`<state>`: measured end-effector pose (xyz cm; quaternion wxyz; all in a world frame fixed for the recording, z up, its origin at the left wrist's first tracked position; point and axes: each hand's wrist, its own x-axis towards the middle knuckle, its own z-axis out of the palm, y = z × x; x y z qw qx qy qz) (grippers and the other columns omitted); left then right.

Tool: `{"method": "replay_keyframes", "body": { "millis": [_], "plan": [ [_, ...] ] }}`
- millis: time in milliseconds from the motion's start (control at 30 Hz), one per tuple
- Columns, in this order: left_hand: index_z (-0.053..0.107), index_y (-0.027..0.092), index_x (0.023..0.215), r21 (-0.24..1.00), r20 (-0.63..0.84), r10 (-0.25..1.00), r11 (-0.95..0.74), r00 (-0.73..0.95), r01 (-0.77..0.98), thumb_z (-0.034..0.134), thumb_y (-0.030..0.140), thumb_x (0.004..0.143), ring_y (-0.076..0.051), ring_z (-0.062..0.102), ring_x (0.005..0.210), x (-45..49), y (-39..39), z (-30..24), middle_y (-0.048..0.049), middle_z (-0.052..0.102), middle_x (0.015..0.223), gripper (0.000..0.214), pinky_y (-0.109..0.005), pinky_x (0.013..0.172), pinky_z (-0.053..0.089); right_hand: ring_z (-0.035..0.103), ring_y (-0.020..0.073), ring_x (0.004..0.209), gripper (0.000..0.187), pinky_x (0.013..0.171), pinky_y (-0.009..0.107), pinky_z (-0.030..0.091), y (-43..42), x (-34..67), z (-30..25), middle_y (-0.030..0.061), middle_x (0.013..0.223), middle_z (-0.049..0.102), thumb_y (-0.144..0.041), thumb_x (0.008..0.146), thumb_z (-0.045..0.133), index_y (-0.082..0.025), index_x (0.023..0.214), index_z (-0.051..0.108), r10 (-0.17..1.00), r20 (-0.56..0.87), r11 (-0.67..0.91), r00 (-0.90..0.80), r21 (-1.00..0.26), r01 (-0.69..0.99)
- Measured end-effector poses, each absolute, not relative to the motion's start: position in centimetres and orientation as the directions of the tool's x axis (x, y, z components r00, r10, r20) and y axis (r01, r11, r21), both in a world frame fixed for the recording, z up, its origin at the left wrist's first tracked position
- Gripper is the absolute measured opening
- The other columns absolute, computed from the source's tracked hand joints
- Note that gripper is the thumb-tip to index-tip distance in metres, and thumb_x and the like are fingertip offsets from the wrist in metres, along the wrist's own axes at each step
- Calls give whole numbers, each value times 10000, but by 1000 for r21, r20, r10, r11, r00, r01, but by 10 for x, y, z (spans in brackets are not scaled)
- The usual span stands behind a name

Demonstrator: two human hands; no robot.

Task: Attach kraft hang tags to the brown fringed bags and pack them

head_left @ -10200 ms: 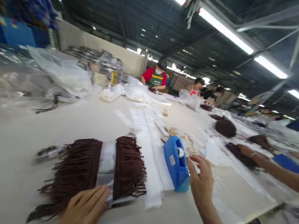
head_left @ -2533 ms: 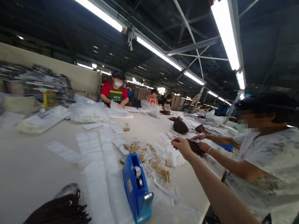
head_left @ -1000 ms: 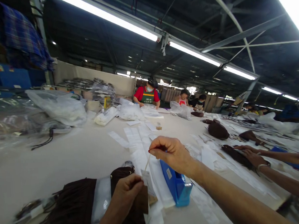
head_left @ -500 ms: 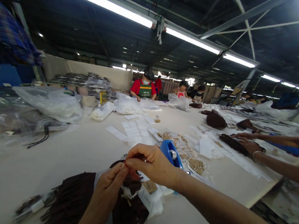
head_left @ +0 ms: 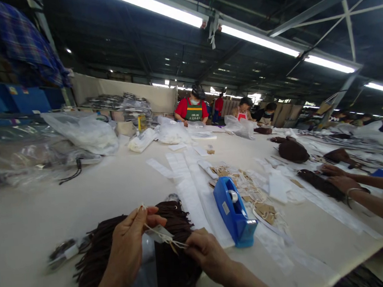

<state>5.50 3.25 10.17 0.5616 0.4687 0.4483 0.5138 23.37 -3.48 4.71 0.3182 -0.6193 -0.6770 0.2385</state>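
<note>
A dark brown fringed piece in a clear wrapper lies at the near table edge. My left hand is pinched on a thin pale string above it. My right hand is closed on the other end of that string, where a small tag hangs between the two hands. A blue tape dispenser stands just right of my right hand.
White paper strips and a heap of tan tags lie on the white table. Plastic bags sit at the back left. A co-worker's arms reach in from the right over brown pieces; other people stand at the far end.
My right hand has dropped from beside my left to the fringe's right side, stretching the string between them. The view has shifted slightly.
</note>
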Motion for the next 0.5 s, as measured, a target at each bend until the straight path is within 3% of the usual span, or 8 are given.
{"method": "replay_keyframes", "body": {
  "millis": [133,333,500],
  "plan": [
    [620,122,823,975,-70,997,61,-33,-212,610,574,632,-235,609,647,53,34,108,-91,686,650,491,-354,659,456,499,113,600,132,566,214,364,-42,240,53,-29,601,541,-128,742,534,-209,684,620,994,105,102,-32,-789,605],
    [605,135,795,946,-125,985,83,-115,-312,668,579,516,-244,631,620,53,38,114,-84,686,623,528,-344,593,491,411,62,412,236,399,181,304,-57,255,66,-35,528,519,-345,786,534,-174,638,601,1000,-4,-5,3,-902,432],
    [619,161,826,965,-123,987,95,-100,-245,611,612,597,-219,653,671,42,48,100,-74,698,663,506,-286,612,519,377,48,338,342,336,171,255,-65,282,101,-31,467,523,-478,705,592,-146,626,567,984,-116,-141,136,-973,185]
  ]
}}
